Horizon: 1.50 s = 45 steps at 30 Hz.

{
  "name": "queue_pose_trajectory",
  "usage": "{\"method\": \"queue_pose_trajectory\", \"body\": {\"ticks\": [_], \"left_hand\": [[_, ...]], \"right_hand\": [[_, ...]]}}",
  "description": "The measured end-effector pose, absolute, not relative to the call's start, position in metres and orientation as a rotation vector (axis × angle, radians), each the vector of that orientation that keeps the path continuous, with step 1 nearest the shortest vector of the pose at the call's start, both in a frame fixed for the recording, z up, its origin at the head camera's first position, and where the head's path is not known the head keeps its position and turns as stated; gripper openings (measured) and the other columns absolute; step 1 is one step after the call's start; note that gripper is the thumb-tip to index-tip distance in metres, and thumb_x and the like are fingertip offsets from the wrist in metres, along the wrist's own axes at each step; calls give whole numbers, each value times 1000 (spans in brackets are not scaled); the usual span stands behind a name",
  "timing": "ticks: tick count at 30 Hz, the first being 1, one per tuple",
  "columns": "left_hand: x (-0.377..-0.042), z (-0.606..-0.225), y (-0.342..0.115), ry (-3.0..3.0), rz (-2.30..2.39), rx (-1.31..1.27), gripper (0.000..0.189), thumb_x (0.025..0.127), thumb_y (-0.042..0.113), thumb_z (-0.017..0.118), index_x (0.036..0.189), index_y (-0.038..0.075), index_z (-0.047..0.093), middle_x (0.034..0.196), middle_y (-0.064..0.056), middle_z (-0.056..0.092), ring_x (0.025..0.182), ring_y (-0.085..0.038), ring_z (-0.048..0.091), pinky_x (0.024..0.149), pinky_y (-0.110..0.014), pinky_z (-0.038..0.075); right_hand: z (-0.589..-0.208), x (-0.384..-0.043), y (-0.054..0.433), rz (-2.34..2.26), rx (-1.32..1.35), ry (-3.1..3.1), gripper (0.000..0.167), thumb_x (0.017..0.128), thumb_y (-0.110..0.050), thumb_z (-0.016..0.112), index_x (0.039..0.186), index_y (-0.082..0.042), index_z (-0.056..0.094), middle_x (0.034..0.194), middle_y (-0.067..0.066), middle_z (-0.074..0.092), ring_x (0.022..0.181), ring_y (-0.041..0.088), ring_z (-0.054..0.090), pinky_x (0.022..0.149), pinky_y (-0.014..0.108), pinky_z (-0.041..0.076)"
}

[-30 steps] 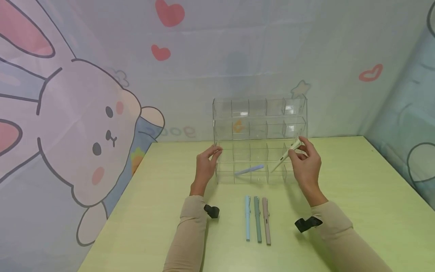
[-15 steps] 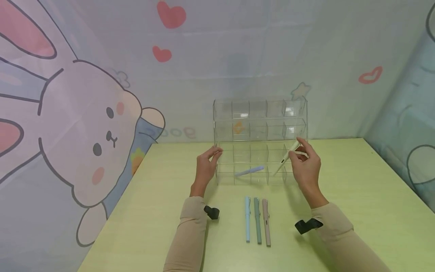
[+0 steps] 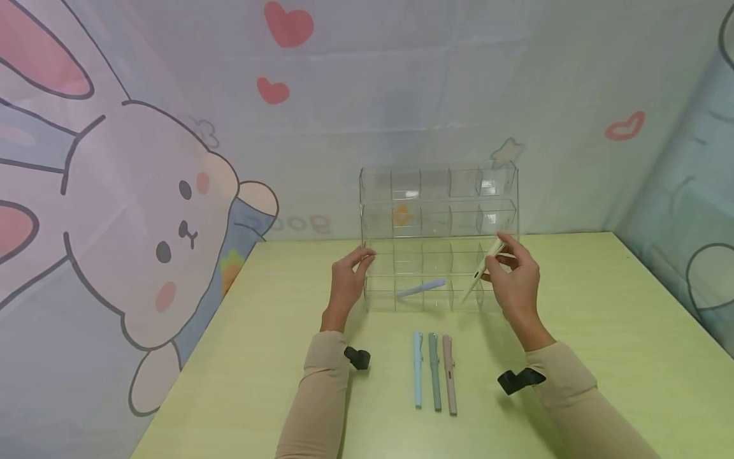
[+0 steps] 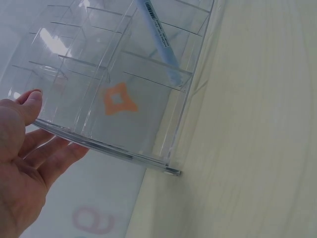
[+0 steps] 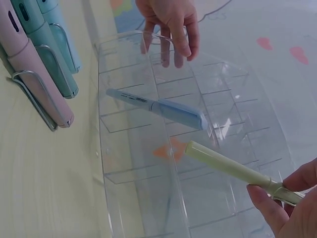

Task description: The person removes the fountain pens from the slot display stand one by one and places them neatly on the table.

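A clear acrylic rack [image 3: 436, 264] with tiers of small compartments stands on the table. My left hand [image 3: 347, 280] grips its left side edge, thumb on the front and fingers behind in the left wrist view. My right hand [image 3: 518, 280] pinches a pale yellow-green pen [image 5: 230, 166] near its clip end. The pen slants down and left, its lower end in front of the bottom tier, right of the middle. A lavender-blue pen [image 3: 423, 289] lies slanted in the bottom tier, left of the held pen.
Three capped pens lie side by side on the table [image 3: 241, 357] in front of the rack: a light blue pen [image 3: 418, 370], a green pen [image 3: 435, 373] and a pinkish-brown pen [image 3: 450, 376]. A printed cloth backdrop [image 3: 401, 83] hangs behind the rack.
The right hand has shifted slightly left, and the yellow-green pen has turned steeper, its lower end dropping lower. The left hand and the other pens stay put.
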<state>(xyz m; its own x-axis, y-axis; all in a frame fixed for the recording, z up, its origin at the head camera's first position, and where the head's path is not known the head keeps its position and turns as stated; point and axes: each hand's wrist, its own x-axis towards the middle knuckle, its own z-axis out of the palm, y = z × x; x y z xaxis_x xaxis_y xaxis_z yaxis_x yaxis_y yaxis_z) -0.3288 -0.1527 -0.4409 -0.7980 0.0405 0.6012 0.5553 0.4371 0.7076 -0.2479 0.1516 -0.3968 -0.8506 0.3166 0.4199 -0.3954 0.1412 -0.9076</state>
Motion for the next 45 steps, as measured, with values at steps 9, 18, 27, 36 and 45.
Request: {"method": "queue_pose_trajectory", "body": {"ticks": [9,18,27,36,45], "left_hand": [[-330,-441,-152,-2186,-1337,-495,15,99,18,65,103,8,75,110,-9,74,129,-26,56,106,-44,46],[-330,-442,-152,-2175,-1340,-499,14,99,16,66,103,8,75,110,-10,74,128,-27,56,105,-46,47],[-329,-441,-152,-2180,-1334,-505,13,99,16,66,103,8,75,111,-11,74,129,-28,56,105,-47,47],[-329,-442,-153,-2186,-1352,-497,14,99,17,65,104,8,75,112,-10,74,130,-26,55,106,-46,46],[-330,-442,-153,-2189,-1338,-495,16,99,17,65,104,6,75,110,-10,74,130,-26,55,106,-45,46]], "right_hand": [[-391,-245,150,1797,81,-1962,53,94,5,57,146,-6,51,117,15,49,95,13,57,67,31,61],[-387,-244,156,1817,148,-2199,55,96,8,53,149,-2,42,123,20,41,96,18,50,68,32,62],[-382,-241,159,1809,198,-2353,52,97,9,49,147,4,36,117,23,43,96,27,53,71,32,62],[-377,-235,162,1825,257,-2482,53,97,7,52,147,8,33,127,28,41,104,33,53,75,35,61],[-380,-234,167,1849,332,-2732,54,97,4,54,146,12,32,136,36,34,111,44,53,78,39,61]]}}
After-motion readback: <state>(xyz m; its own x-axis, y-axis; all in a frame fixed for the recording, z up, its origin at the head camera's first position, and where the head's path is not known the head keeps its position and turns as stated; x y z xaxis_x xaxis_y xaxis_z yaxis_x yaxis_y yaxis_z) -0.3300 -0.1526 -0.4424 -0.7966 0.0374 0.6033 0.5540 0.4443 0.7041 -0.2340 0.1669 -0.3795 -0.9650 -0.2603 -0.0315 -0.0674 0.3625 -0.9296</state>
